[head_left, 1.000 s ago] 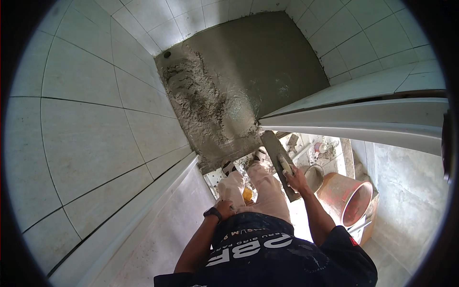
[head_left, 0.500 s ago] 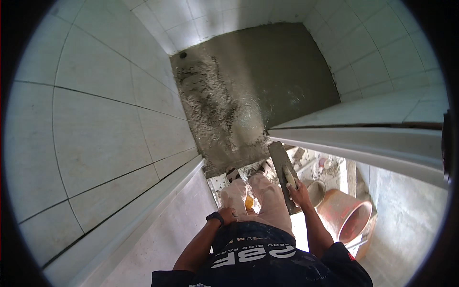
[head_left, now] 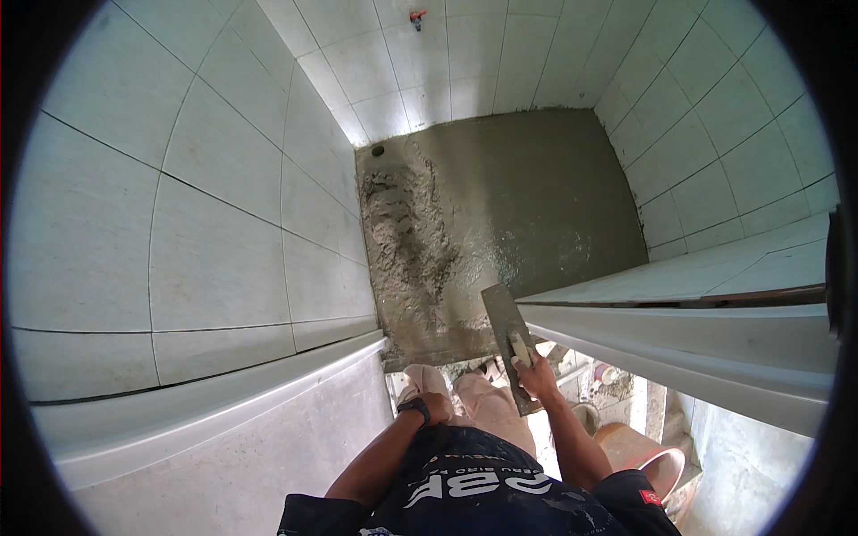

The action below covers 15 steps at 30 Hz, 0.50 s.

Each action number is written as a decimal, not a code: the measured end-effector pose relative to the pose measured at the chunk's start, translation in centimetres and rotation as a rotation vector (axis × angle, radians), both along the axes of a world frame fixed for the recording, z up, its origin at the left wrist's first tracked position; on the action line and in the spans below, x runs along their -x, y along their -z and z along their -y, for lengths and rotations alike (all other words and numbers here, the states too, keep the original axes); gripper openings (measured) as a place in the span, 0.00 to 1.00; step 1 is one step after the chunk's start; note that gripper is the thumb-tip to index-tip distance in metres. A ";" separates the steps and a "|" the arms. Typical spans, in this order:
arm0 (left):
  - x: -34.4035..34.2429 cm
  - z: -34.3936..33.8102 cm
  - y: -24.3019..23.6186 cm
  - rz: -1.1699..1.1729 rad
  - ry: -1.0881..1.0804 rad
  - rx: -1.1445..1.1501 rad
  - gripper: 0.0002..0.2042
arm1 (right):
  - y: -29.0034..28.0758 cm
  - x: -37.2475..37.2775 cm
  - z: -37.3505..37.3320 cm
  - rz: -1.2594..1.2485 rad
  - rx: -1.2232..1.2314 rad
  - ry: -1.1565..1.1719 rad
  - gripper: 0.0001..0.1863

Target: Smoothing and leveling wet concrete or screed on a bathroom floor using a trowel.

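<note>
My right hand [head_left: 538, 377] is closed round the pale handle of a long rectangular plastering trowel [head_left: 500, 313]. Its blade, smeared with grey mortar, is held over the doorway edge of the wet mortar floor [head_left: 554, 205]. On the left side the mortar [head_left: 402, 237] lies rough and lumpy; toward the right it is smooth, with a wet shine near the middle. My left hand [head_left: 436, 408], with a dark watch at the wrist, is closed on my light trouser leg [head_left: 424, 380]. Its fingertips are partly hidden.
Tiled walls [head_left: 214, 232] enclose the mortar floor on three sides. A dark round drain hole [head_left: 378, 151] sits in the far left corner. A red-handled tap [head_left: 417, 18] sticks out of the back wall. A white door frame [head_left: 670, 335] and an orange bucket [head_left: 643, 451] are at my right.
My view has tilted up, bringing the tap into sight. My right hand has carried the trowel forward toward the mortar. My left knee is raised, with my left hand still at the trouser leg.
</note>
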<state>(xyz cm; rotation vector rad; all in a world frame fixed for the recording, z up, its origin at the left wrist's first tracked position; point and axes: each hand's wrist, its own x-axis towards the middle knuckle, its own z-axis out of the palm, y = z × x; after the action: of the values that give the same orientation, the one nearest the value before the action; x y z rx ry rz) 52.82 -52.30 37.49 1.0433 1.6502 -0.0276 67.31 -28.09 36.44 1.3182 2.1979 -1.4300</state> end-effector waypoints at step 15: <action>10.8 -7.2 4.4 -0.122 -0.309 -0.128 0.29 | 0.7 14.9 -5.1 -0.197 0.218 0.173 0.20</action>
<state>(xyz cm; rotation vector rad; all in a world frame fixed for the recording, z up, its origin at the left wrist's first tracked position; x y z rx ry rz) 41.98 -45.13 33.12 0.8851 1.9301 0.2245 52.37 -22.94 35.77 1.3698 2.0075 -1.8777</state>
